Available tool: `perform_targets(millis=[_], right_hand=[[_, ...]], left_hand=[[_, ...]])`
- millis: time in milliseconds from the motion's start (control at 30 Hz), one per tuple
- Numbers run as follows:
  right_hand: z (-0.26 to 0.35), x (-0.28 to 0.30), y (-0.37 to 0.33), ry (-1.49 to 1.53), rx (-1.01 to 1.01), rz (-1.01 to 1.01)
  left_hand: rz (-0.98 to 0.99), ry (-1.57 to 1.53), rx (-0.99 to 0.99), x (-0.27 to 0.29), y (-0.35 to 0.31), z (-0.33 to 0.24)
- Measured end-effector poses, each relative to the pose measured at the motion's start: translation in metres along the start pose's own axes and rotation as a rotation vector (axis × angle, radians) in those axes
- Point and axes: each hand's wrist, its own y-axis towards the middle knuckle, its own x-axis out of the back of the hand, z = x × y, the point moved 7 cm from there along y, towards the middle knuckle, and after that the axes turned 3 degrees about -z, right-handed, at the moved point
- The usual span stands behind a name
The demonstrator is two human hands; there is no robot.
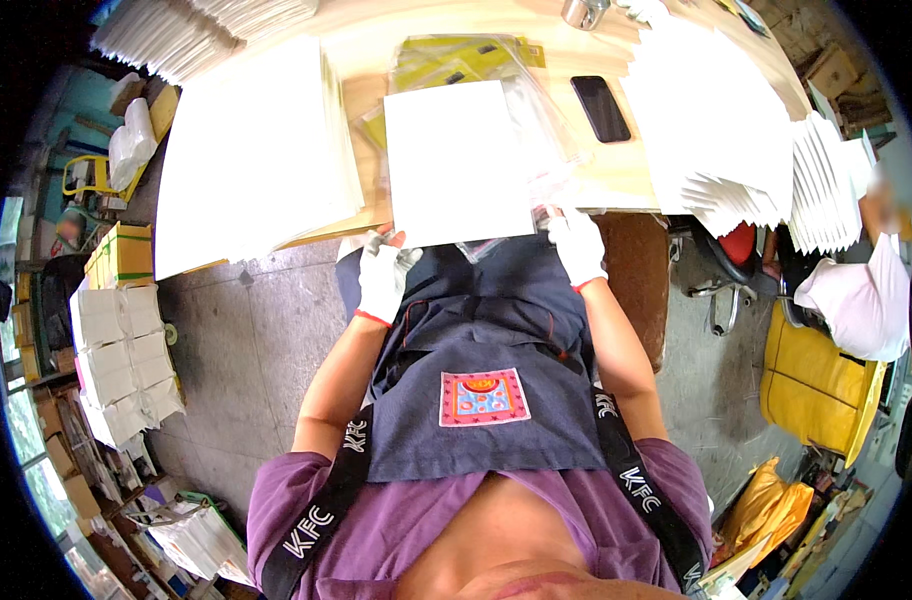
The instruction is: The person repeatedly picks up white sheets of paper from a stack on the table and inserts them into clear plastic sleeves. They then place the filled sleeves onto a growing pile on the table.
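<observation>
A blank white sheet (458, 160) lies before me over clear plastic sleeves (538, 125), its near edge reaching past the table edge above my lap. My left hand (385, 276), in a white glove with fingertips bare, is closed at the sheet's near left corner. Beside the near right corner, my right hand (578, 247) is gloved the same way and pinches the edge of a clear plastic sleeve. Some of that plastic hangs below the sheet. Farther back, yellow-green printed pieces (446, 62) show through plastic.
Tall white paper stacks stand at left (251, 160) and right (711, 120) of the table. A black phone (601, 109) lies right of the sleeves, a metal cup (584, 12) at the back. Another person in a light shirt (856, 300) sits at right. Wrapped bundles (126, 350) stand at left.
</observation>
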Motion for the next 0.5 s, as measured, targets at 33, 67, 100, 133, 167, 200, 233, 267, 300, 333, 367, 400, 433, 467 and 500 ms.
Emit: perform_targets(millis=[33, 67, 100, 133, 167, 200, 233, 267, 300, 333, 367, 400, 433, 467, 500], right_hand=[[-0.005, -0.008, -0.011, 0.228, -0.269, 0.171], [-0.009, -0.016, -0.019, 0.339, -0.402, 0.313], [-0.011, -0.023, -0.028, 0.449, -0.533, 0.454], [-0.026, -0.039, -0.037, 0.714, -0.589, 0.466], [-0.014, -0.045, -0.041, 0.716, -0.568, 0.503], [0.01, -0.053, -0.043, 0.777, -0.532, 0.61], [0.035, -0.062, -0.044, 0.834, -0.494, 0.719], [0.05, -0.072, -0.043, 0.856, -0.506, 0.666], [0.078, -0.082, -0.035, 0.846, -0.411, 0.662], [0.114, -0.093, -0.029, 0.849, -0.355, 0.732], [0.143, -0.109, -0.019, 0.865, -0.325, 0.708], [0.184, -0.114, -0.013, 0.822, -0.311, 0.726], [0.207, -0.126, -0.004, 0.843, -0.241, 0.771], [0.231, -0.134, 0.004, 0.773, -0.142, 0.757], [0.24, -0.145, 0.009, 0.663, -0.057, 0.741]], left_hand=[[0.03, 0.078, -0.013, -0.008, -0.004, -0.01], [0.057, 0.155, -0.028, -0.017, -0.008, -0.02], [0.087, 0.234, -0.044, -0.03, -0.014, -0.033], [0.056, 0.415, -0.158, -0.043, -0.021, -0.053], [0.063, 0.543, -0.248, -0.05, -0.032, -0.077], [0.07, 0.672, -0.337, -0.057, -0.045, -0.103], [0.074, 0.8, -0.424, -0.06, -0.058, -0.127], [0.032, 0.836, -0.541, -0.056, -0.067, -0.152], [-0.014, 0.875, -0.656, -0.051, -0.076, -0.177], [-0.125, 0.813, -0.768, -0.039, -0.079, -0.2], [-0.235, 0.754, -0.88, -0.027, -0.081, -0.222], [-0.298, 0.729, -0.896, -0.008, -0.077, -0.242], [-0.335, 0.696, -0.912, 0.007, -0.067, -0.263], [-0.361, 0.805, -0.936, 0.017, -0.059, -0.281], [-0.389, 0.911, -0.955, 0.021, -0.054, -0.294]])
